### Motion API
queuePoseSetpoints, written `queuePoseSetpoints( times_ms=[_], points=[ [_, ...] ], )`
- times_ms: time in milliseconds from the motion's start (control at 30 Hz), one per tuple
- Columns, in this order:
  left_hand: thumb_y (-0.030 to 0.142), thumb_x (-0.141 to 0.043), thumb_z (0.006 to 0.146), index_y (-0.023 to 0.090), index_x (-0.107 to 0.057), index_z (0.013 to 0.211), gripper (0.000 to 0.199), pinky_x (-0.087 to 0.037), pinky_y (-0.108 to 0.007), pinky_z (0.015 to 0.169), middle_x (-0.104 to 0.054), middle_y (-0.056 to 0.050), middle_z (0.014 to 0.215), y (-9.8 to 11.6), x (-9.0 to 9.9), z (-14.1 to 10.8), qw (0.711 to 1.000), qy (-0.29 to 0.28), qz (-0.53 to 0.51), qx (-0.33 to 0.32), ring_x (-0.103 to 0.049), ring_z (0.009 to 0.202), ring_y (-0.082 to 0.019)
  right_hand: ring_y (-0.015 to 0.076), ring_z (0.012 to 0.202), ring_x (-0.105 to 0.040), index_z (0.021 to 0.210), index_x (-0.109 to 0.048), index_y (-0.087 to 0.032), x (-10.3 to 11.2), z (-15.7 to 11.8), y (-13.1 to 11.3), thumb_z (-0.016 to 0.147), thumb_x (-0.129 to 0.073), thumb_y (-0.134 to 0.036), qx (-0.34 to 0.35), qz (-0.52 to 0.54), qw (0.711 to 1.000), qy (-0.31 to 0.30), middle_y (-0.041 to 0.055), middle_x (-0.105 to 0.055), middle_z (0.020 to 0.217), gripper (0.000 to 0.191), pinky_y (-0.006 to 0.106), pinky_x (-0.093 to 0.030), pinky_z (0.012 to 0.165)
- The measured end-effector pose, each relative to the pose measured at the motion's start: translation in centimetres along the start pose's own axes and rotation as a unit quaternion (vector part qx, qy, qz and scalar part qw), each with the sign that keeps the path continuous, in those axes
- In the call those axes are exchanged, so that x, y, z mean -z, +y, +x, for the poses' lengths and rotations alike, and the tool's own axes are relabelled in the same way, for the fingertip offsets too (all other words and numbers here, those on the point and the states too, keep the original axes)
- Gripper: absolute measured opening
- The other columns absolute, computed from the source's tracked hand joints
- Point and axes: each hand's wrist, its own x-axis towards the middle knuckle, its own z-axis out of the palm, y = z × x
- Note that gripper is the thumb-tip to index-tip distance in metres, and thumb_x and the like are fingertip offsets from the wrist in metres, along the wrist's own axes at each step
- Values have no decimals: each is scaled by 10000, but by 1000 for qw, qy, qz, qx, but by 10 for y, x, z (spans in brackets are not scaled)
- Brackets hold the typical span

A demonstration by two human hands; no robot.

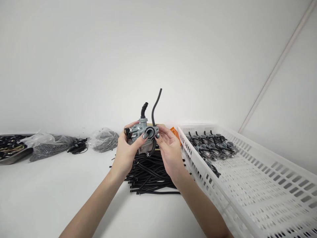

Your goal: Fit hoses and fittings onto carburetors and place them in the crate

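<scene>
While both hands meet above the middle of the white desk (49, 191), they hold a small grey metal carburetor (143, 134) between them, lifted clear of the surface. The left hand (126, 152) wraps the carburetor's left side, fingers curled behind it and thumb pressed on the front beside the round opening; the right hand (169, 148) closes on its right side, thumb tip on the flange and fingers folded behind. A short black elbow hose (144, 109) stands up from the top of the carburetor, and a thinner black tube (155, 107) rises from its right side, curving upward and also looping below the body. Directly under the hands lies a pile of cut black hose lengths (151, 175), resting on the desk. Just right of the hands stands a white slotted plastic crate (260, 185), and at its far end several finished carburetors (213, 143) lie in rows with their hoses attached. An orange item (175, 133) peeks out between the right hand and the crate; what it is cannot be told. Far left on the desk sit a dark tray (12, 152) of small parts, two clear bags of grey pieces (49, 145) (104, 140), and a small clump of black parts (78, 145) between the bags.
</scene>
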Motion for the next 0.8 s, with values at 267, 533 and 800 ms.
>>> queuePoseSetpoints(
  times_ms=[267,533,800],
  points=[
    [811,-613,799,177,-678,1204,756,-581,-405,926,-741,-131,1222,11,-4,-2,998,-10,-66,10,-689,1164,-337,290,1265,-660,1080,-776,-230,0,-3,-2,748,-894,-407,50,-55,997,-33,92,-722,1345,394,464,-522,1113],
    [786,-634,784,164,-748,1032,679,-598,-328,774,-794,-86,988,26,-3,-1,994,-1,-90,63,-739,1026,-317,256,1387,-576,1382,-619,-278,11,-4,-5,941,-729,-391,173,-169,950,-198,94,-642,1439,469,438,-457,1193],
    [755,-698,751,171,-736,923,610,-561,-293,664,-780,-60,894,22,-2,-1,989,-17,-93,118,-737,958,-302,313,1522,-394,1372,-654,-303,21,12,-14,787,-836,-560,75,-120,941,-309,83,-448,1624,664,472,-424,1197]
  ],
)
